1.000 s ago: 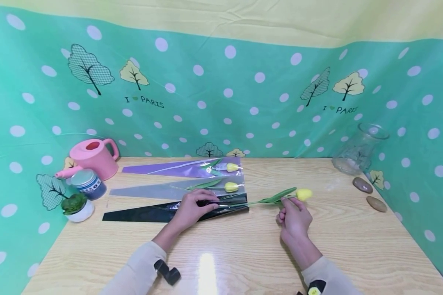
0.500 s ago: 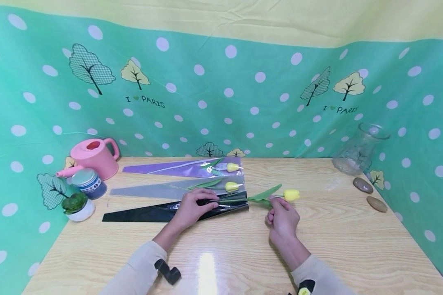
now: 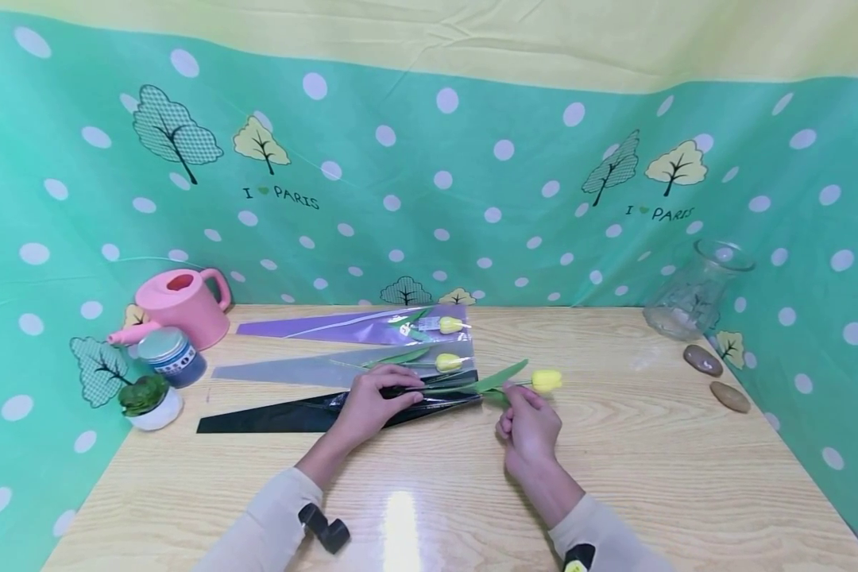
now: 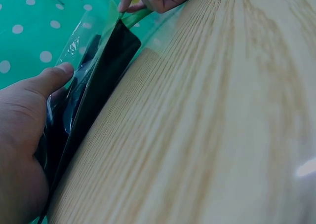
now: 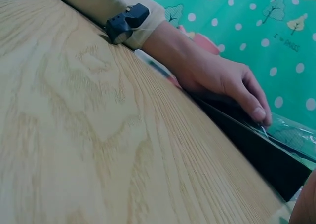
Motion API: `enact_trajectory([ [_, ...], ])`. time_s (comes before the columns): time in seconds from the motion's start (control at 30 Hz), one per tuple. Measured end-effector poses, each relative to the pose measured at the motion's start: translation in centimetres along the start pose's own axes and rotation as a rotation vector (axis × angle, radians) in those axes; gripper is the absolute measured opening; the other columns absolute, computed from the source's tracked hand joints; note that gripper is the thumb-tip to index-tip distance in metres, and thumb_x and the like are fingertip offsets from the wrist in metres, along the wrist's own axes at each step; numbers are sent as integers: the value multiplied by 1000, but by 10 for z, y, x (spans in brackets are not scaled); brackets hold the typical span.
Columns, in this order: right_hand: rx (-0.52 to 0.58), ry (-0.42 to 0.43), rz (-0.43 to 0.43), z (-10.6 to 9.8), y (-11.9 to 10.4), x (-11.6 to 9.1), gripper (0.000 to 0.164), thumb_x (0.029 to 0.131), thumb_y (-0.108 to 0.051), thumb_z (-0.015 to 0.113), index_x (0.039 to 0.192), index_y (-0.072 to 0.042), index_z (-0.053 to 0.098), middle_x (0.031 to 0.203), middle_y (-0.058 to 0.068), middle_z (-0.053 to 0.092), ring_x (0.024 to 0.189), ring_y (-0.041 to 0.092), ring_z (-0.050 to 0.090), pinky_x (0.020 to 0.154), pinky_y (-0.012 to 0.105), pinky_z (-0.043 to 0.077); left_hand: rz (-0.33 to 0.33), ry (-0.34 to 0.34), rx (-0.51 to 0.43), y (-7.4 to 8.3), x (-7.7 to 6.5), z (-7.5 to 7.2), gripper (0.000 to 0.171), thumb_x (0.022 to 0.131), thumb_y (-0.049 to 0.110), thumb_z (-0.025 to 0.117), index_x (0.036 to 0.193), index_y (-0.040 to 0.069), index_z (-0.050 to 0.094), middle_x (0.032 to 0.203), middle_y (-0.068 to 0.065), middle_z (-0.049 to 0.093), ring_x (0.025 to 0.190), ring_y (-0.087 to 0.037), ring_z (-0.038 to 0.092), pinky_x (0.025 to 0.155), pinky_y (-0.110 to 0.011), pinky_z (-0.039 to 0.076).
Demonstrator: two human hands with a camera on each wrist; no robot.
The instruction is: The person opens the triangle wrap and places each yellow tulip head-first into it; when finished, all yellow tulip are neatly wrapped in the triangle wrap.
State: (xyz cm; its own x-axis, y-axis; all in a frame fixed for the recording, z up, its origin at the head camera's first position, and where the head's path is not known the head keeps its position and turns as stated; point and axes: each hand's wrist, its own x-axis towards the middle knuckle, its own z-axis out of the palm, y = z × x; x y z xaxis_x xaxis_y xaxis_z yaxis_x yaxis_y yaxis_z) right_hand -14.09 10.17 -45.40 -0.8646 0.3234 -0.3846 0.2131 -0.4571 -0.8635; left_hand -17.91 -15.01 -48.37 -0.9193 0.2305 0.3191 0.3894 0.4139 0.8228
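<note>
My right hand (image 3: 532, 425) pinches a yellow artificial tulip (image 3: 546, 381) just below its bloom. The tulip lies sideways, its stem and part of its green leaves inside the mouth of a black flower sleeve (image 3: 272, 415). My left hand (image 3: 369, 407) holds that sleeve near its wide end, with the thumb (image 4: 58, 78) on the clear film in the left wrist view. Behind it lie a grey sleeve (image 3: 279, 372) and a purple sleeve (image 3: 314, 326), each with a yellow tulip inside. The stem's lower end is hidden by my left hand and the sleeve.
A pink watering can (image 3: 186, 306), a blue jar (image 3: 171, 357) and a small potted succulent (image 3: 150, 403) stand at the left. A glass vase (image 3: 693, 294) and two stones (image 3: 729, 396) are at the right. A polka-dot cloth (image 3: 415, 199) surrounds the wooden table (image 3: 472, 508).
My right hand has moved left with the tulip, sliding its stem and leaves farther into the black sleeve. My left hand has stayed in place on the sleeve.
</note>
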Motion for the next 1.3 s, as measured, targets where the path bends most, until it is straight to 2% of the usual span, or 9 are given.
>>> enact_trajectory([
  [0.2, 27, -6, 0, 8, 6, -3, 19, 97, -13, 71, 106, -8, 55, 62, -8, 51, 46, 2, 43, 44, 17, 35, 7, -8, 1, 0, -1, 1, 17, 86, 30, 85, 103, 31, 82, 118, 5, 76, 122, -18, 64, 112, -52, 47],
  [0.37, 50, -2, 27, 9, 6, -5, 16, 96, -13, 72, 98, -10, 57, 61, -9, 53, 47, 2, 44, 45, 17, 36, 7, -14, 6, 2, -1, 0, 16, 87, 30, 84, 102, 31, 82, 116, 8, 75, 122, -17, 64, 111, -51, 48],
  [0.5, 49, -12, 31, 1, -1, -8, 15, 97, -13, 72, 95, -11, 57, 57, -10, 52, 47, 3, 44, 45, 17, 37, 6, -23, 18, 2, -1, 0, 15, 87, 29, 85, 101, 32, 82, 114, 12, 75, 120, -16, 64, 110, -51, 48],
  [0.63, 2, -45, -46, -14, -20, -2, 12, 98, -16, 72, 95, -12, 61, 65, -9, 56, 51, 2, 47, 46, 15, 40, 8, -29, 31, 1, -1, 0, 14, 87, 28, 84, 100, 33, 82, 113, 14, 74, 119, -14, 64, 109, -49, 49],
  [0.73, -104, -73, -163, -30, -41, 14, 14, 95, -20, 76, 97, -11, 65, 71, -6, 61, 55, 4, 53, 49, 15, 46, 8, -26, 37, 0, -1, -1, 14, 87, 28, 84, 100, 33, 82, 113, 14, 75, 119, -14, 64, 108, -48, 50],
  [0.83, -332, -134, -332, -50, -59, 33, 22, 94, -24, 78, 102, -6, 67, 75, -5, 64, 62, 7, 58, 56, 18, 51, 3, -27, 40, -1, -2, -2, 14, 87, 28, 84, 100, 32, 82, 113, 13, 75, 119, -14, 64, 108, -48, 50],
  [0.97, -663, -290, -517, -74, -71, 57, 29, 97, -25, 74, 112, -1, 68, 94, -1, 70, 82, 5, 65, 72, 18, 55, -8, -34, 40, -1, -2, -3, 14, 87, 29, 84, 101, 32, 82, 113, 13, 74, 119, -15, 64, 109, -49, 49],
  [1.13, -862, -520, -547, -88, -71, 79, 30, 98, -20, 73, 121, -2, 68, 119, 16, 69, 104, 9, 66, 87, 17, 56, -7, -32, 31, -1, -3, -4, 15, 87, 28, 85, 100, 33, 82, 112, 13, 74, 119, -15, 64, 109, -50, 48],
  [1.3, -992, -622, -562, -91, -66, 85, 29, 93, -12, 76, 121, -6, 70, 120, 16, 70, 105, 17, 65, 87, 19, 55, 10, -41, 21, -2, -1, -2, 15, 87, 28, 84, 102, 31, 82, 113, 13, 74, 119, -15, 64, 109, -47, 49],
])
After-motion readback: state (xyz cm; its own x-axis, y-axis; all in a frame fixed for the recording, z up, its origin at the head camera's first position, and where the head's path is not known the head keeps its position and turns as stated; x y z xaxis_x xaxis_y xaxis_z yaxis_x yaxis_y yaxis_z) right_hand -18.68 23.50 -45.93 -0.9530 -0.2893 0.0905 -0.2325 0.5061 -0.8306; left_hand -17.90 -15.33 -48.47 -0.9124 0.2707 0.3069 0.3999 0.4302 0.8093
